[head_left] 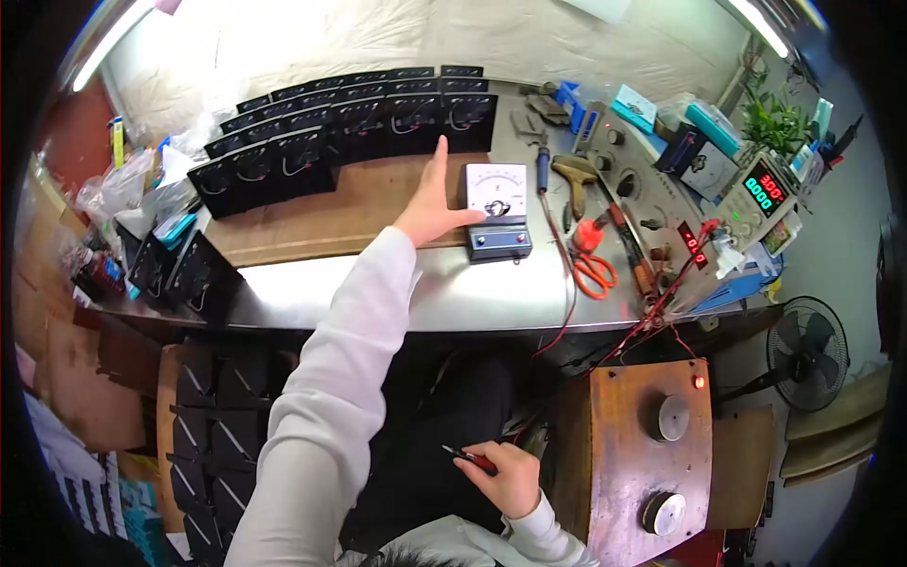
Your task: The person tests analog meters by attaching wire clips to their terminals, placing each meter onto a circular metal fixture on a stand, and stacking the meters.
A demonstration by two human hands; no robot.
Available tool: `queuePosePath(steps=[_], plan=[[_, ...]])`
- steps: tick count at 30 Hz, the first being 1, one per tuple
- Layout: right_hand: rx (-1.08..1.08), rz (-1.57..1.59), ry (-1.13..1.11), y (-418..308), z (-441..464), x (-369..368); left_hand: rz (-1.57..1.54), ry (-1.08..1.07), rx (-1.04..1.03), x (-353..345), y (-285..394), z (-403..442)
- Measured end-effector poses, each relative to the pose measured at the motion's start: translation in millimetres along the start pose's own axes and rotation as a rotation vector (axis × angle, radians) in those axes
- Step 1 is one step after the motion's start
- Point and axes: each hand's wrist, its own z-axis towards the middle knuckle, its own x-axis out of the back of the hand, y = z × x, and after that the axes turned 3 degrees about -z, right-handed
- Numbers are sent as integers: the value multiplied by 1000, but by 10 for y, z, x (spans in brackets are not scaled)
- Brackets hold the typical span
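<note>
My left hand (435, 206) reaches over the bench with its fingers spread. Its thumb touches the side of a white-faced analog meter (496, 194), which stands upright on a dark base with terminals. A wooden board (368, 203) lies beneath and behind that hand. Low in the view, near my lap, my right hand (510, 477) is closed around a small red and black screwdriver-like tool (477, 461), its thin tip pointing left. Rows of black meter housings (359, 123) with thin wires stand along the back of the board.
Orange scissors (595, 274), a blue-handled tool (542, 170) and red leads lie right of the meter. Behind them stands a power supply (761, 194) with lit digits. A wooden box (652, 454) with two metal knobs is at lower right. Black housings (203, 279) stand at left.
</note>
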Motion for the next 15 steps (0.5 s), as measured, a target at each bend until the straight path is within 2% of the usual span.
queuePosePath(steps=[2,3,5,6,9,11,13,15], plan=[[-86,-13,-9,107,-132,4,-228,-111,79,-179,-218,145],[-88,-21,-6,133,-155,38,-237,-111,75,-207,-194,156],[-153,-47,-5,161,-197,85,-97,-53,-44,-222,-178,57],[-150,-54,13,211,-216,91,55,59,-81,-169,68,-98],[-236,119,45,308,-125,106,71,163,-142,59,437,-620],[-322,214,64,281,-14,134,-22,67,-55,213,567,-1040],[-312,275,103,207,141,130,-54,-31,-13,317,533,-1387],[-289,274,141,86,314,117,-213,-42,82,310,474,-1623]])
